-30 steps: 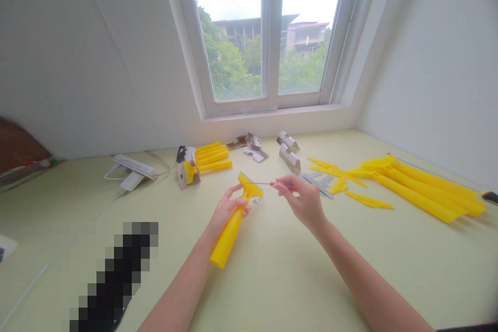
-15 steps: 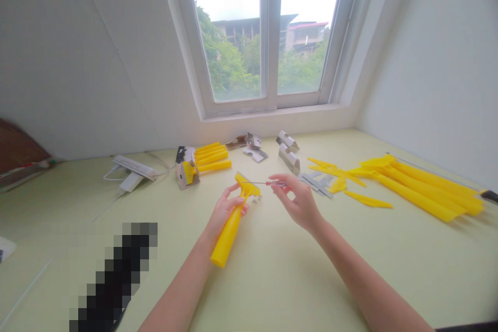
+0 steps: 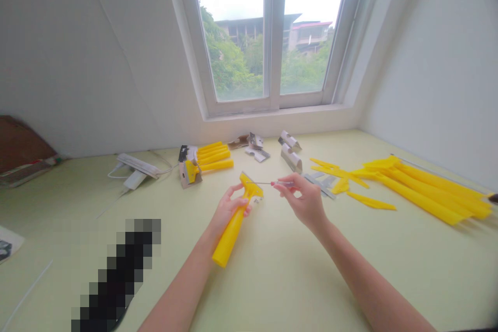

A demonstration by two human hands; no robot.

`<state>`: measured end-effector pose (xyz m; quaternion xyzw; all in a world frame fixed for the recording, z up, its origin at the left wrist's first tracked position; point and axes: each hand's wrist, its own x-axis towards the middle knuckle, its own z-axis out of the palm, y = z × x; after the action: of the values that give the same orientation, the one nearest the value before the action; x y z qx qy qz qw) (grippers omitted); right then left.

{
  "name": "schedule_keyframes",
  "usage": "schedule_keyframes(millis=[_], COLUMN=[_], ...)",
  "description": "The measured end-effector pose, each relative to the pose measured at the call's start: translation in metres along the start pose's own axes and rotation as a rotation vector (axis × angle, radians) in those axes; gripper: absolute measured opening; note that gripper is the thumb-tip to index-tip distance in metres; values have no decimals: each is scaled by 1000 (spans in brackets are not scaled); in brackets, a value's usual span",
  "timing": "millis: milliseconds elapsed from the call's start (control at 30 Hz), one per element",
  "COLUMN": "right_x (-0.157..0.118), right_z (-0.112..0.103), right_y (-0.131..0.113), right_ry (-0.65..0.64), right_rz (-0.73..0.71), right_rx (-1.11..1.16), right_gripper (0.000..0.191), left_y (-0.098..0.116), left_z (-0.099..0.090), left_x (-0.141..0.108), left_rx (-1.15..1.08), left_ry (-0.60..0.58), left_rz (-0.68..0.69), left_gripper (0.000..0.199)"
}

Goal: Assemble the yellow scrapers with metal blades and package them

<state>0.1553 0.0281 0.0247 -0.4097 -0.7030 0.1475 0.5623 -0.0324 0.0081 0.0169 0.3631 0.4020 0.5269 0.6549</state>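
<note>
My left hand [image 3: 229, 212] is closed around the neck of a yellow scraper [image 3: 229, 236], its wide head tilted up and its handle toward me. A metal blade edge shows along the head. Between the thumb and fingers of my right hand [image 3: 305, 199] is a screwdriver [image 3: 280, 183] with a red-tipped handle. Its thin shaft points left and the tip meets the scraper head; whether it sits in a screw is too small to tell. A few small screws [image 3: 257, 200] lie on the table just beside the head.
Yellow scrapers with card sleeves [image 3: 213, 155] lie back left, near a white power strip [image 3: 138, 165]. Folded card sleeves [image 3: 291, 157] stand by the window. To the right are metal blades [image 3: 322, 185], loose yellow pieces [image 3: 371, 201] and a pile of yellow handles [image 3: 431, 187].
The view has shifted slightly. My right hand has turned a little around the screwdriver, whose tip stays at the scraper head. My left hand keeps the same hold.
</note>
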Motion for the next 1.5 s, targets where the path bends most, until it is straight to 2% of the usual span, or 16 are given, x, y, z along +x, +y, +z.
schedule_keyframes(millis=[300, 700, 1033, 1500], right_x=[-1, -1, 1, 1], right_z=[4, 1, 1, 3], right_y=[-2, 2, -3, 0], right_ry=[-77, -48, -130, -60], right_rz=[-85, 95, 21, 155], right_rx=[-31, -36, 56, 101], right_gripper=[12, 25, 14, 19], left_y=[-4, -6, -9, -9], left_z=[-4, -5, -8, -6], left_x=[2, 1, 5, 4], left_rx=[1, 56, 23, 67], left_ry=[-61, -67, -61, -45], left_rz=[1, 43, 80, 66], left_gripper=[53, 47, 48, 51])
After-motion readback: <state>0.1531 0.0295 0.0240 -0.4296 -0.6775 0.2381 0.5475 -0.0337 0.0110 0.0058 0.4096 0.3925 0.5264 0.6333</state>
